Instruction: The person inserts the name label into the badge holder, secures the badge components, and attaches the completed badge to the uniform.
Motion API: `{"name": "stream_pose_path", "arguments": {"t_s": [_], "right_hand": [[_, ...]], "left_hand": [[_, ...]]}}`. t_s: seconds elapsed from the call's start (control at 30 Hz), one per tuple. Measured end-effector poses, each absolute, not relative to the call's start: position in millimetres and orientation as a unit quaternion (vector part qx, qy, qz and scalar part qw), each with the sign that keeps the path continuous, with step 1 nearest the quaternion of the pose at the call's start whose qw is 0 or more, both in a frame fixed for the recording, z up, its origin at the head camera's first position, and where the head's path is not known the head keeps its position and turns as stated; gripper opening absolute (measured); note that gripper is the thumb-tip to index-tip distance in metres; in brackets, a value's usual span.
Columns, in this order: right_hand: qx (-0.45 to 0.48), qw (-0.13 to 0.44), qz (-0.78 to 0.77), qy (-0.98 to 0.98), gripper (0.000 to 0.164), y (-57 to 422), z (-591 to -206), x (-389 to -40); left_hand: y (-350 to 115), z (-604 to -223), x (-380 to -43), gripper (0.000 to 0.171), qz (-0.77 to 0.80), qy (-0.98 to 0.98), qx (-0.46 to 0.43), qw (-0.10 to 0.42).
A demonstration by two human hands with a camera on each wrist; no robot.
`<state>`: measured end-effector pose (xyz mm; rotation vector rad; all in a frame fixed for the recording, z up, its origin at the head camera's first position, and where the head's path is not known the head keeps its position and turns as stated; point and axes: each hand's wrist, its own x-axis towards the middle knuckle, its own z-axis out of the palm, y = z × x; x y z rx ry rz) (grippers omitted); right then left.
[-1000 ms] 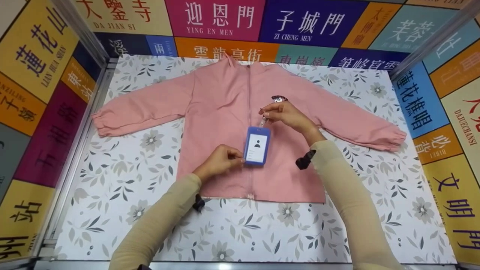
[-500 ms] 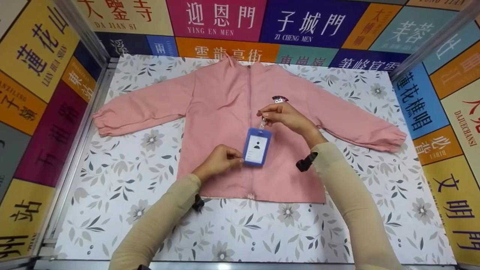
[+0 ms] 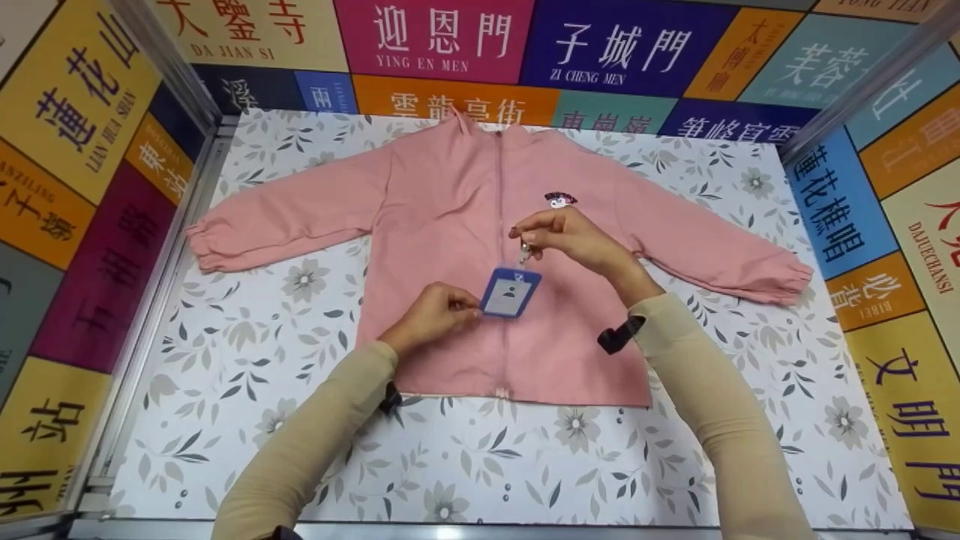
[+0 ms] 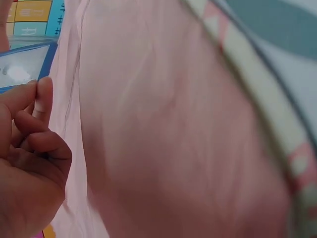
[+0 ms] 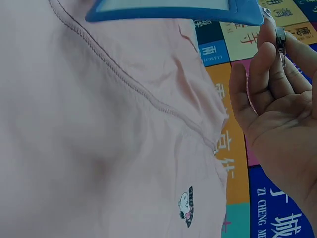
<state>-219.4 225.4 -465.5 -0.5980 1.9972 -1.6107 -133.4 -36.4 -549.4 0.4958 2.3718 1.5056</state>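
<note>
A blue badge holder (image 3: 511, 292) with a white card inside hangs tilted above the pink jacket (image 3: 435, 262). My left hand (image 3: 435, 315) pinches its lower left corner between thumb and finger; the left wrist view shows the same pinch on the blue frame (image 4: 48, 64). My right hand (image 3: 570, 238) pinches the metal clip (image 5: 281, 40) at the top of the badge holder, in the head view just below the jacket's small printed patch (image 3: 559, 199). The jacket lies face up with its sleeves spread and its front zipper (image 3: 500, 180) running down the middle.
Under the jacket is a white table (image 3: 247, 465) with a leaf and flower print. Colourful panels with lettering (image 3: 442, 37) stand along the back and both sides. A metal rail (image 3: 161, 300) runs along the left edge.
The badge holder has tipped so its face is more slanted and looks shorter. My left hand has risen slightly with its lower corner; my right hand has come down a little with the clip.
</note>
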Motion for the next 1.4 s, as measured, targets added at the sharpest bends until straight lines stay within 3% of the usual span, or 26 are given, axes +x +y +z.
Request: {"name": "stream_pose_path", "arguments": {"t_s": [0.33,0.5,1.03,1.4], "right_hand": [[-0.248,0.237,-0.574,0.743,0.027,216.6,-456.6,-211.3],[-0.243,0.242,-0.582,0.737,0.02,212.7,-454.0,-206.5],[-0.232,0.176,-0.61,0.737,0.018,203.4,-450.2,-190.9],[-0.234,0.131,-0.61,0.746,0.018,197.7,-452.9,-184.0]], "left_hand": [[-25.5,-525.8,-147.6,0.03,0.531,0.818,0.212,0.066],[-19.5,-508.9,-151.4,0.03,0.559,0.794,0.239,0.03],[-10.4,-501.4,-150.4,0.016,0.608,0.766,0.207,0.019],[-9.8,-501.7,-150.1,0.015,0.625,0.755,0.2,0.015]]}}
